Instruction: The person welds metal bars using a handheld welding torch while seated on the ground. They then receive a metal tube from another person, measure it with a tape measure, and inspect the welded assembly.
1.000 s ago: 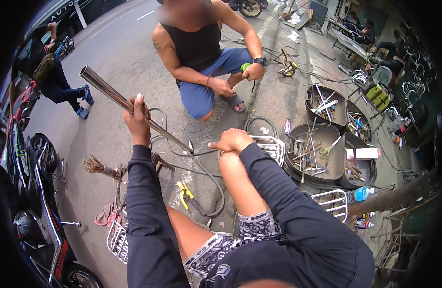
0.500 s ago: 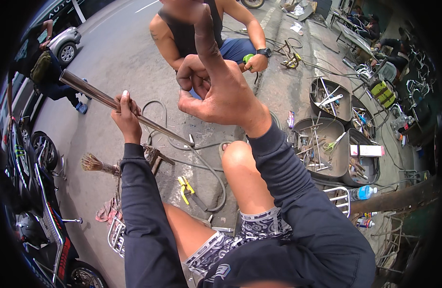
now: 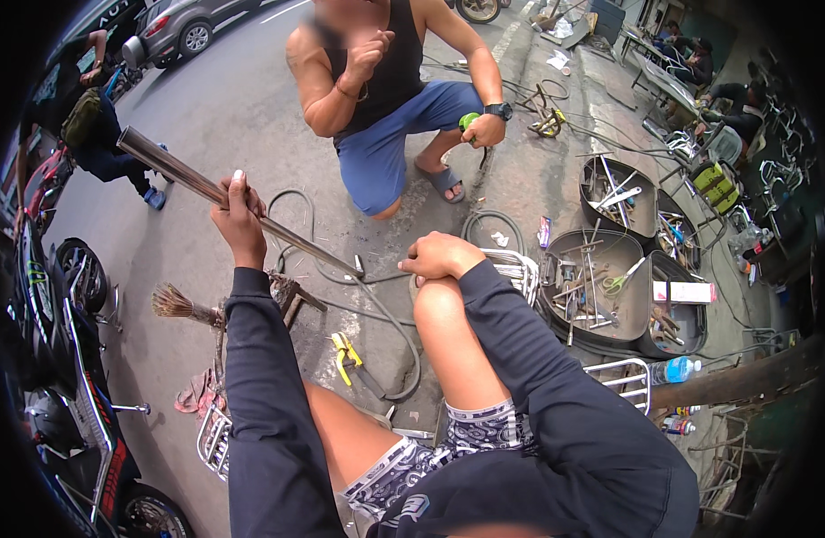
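A long shiny metal pipe slants from upper left down to the right. My left hand is wrapped round it near its middle, thumb on top. The pipe's lower end hangs in front of me, by the looped cable. My right hand rests on my right knee, its fingers loosely curled and nothing visible in them. Below the pipe lies a yellow welding electrode holder on a grey cable. A worn brush lies beside a rough wooden stand, left of my legs.
Facing me, a person in blue shorts crouches with a green tape measure. Black tool trays stand at right, near a water bottle and a metal rack. Motorcycles line the left side; a car is behind.
My right hand has come down from in front of the other person onto my knee, its raised finger lowered. The pipe stays nearly still. The person opposite now has a hand raised.
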Demonstrator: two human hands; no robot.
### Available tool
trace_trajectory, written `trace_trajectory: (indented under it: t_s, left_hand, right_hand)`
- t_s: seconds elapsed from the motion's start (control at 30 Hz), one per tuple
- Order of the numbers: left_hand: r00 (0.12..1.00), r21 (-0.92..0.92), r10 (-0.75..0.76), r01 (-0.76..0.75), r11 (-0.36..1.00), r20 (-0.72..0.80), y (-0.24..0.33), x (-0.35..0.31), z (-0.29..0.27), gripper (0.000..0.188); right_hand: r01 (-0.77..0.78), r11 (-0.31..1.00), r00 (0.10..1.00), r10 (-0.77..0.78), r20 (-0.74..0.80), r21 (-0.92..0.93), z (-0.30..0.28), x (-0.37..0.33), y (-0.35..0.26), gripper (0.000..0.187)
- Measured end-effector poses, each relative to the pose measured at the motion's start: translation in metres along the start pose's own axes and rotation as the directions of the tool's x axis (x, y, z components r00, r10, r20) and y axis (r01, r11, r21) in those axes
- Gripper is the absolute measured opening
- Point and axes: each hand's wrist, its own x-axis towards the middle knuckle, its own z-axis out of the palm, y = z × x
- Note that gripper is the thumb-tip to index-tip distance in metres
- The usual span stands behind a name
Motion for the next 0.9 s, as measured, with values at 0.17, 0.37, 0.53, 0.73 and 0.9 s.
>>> trace_trajectory:
  t_s: [0.17, 0.37, 0.53, 0.73, 0.9]
  left_hand:
    - [1.0, 0.038, 0.018, -0.018, 0.999, -0.005, -0.001, 0.001, 0.001, 0.026]
    - [0.998, 0.029, 0.035, -0.036, 0.999, 0.042, -0.004, -0.002, 0.002, 0.028]
    - [1.0, 0.029, 0.021, -0.021, 0.999, 0.003, 0.002, -0.002, 0.005, 0.027]
    - [1.0, 0.033, 0.021, -0.021, 0.999, -0.007, -0.001, -0.003, 0.002, 0.025]
    - [1.0, 0.04, 0.007, -0.008, 0.999, 0.015, -0.001, -0.008, 0.002, 0.026]
  right_hand:
    - [0.017, 0.999, 0.994, -0.021, -0.108, -0.037, 0.0, -0.004, -0.002, 0.055]
    - [-0.002, 1.0, 0.988, 0.007, -0.156, 0.031, 0.005, -0.004, 0.007, 0.057]
    - [-0.031, 0.998, 0.982, 0.022, -0.189, -0.048, -0.007, -0.007, 0.004, 0.066]
    - [-0.066, 0.996, 0.982, 0.053, -0.184, -0.062, 0.002, -0.012, 0.004, 0.065]
    - [-0.098, 0.995, 0.981, 0.092, -0.169, -0.024, 0.002, -0.009, 0.005, 0.067]
